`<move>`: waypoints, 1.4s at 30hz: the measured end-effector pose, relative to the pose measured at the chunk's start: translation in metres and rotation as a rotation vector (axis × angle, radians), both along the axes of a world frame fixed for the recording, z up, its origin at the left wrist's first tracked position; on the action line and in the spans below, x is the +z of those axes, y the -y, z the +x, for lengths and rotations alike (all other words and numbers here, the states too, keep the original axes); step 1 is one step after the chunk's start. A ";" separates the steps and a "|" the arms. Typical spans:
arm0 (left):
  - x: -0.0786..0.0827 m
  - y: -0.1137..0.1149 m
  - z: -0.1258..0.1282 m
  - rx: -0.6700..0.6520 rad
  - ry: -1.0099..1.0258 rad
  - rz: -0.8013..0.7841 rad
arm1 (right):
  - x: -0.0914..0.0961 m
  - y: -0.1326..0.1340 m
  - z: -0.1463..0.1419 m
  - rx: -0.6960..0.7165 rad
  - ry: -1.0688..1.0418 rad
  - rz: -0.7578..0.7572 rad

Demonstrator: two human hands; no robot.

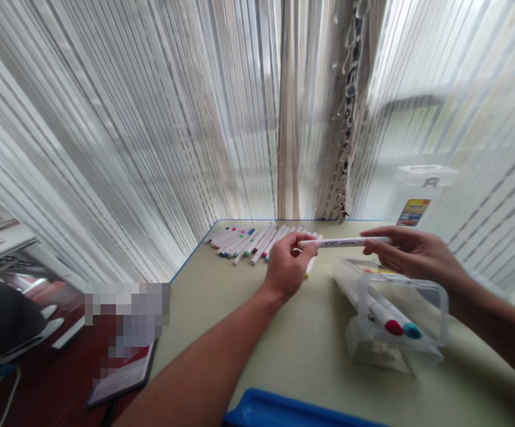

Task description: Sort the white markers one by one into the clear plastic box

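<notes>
Between my two hands I hold a white marker (344, 242) level above the pale green table (297, 344). My left hand (287, 267) pinches its left end with closed fingers. My right hand (410, 255) grips its right end from above. Behind my left hand, a row of several white markers (250, 240) with coloured caps lies at the table's far edge. Under my right hand stands a clear plastic box (394, 323) with a red-capped and a teal-capped marker inside.
Sheer striped curtains hang close behind the table. A blue tray edge (284, 412) shows at the near side. Left of the table, a dark notebook (121, 376) lies lower down, beside a desk. A small colourful card (412, 212) stands at the back right.
</notes>
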State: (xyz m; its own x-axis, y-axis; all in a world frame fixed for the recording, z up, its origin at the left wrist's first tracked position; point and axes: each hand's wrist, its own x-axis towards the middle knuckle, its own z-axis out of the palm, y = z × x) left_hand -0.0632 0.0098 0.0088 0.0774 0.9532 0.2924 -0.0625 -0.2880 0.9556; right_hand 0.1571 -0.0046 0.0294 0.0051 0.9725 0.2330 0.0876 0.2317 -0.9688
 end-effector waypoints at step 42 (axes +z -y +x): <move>0.008 -0.002 -0.004 0.028 0.268 -0.001 | 0.001 -0.011 0.000 0.046 -0.213 0.121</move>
State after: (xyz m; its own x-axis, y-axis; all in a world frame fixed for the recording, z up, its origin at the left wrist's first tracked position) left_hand -0.0671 0.0120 0.0167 -0.0290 0.9542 0.2978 -0.3054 -0.2921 0.9063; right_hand 0.1572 0.0068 0.0305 0.0229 0.9380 0.3458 -0.1287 0.3458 -0.9294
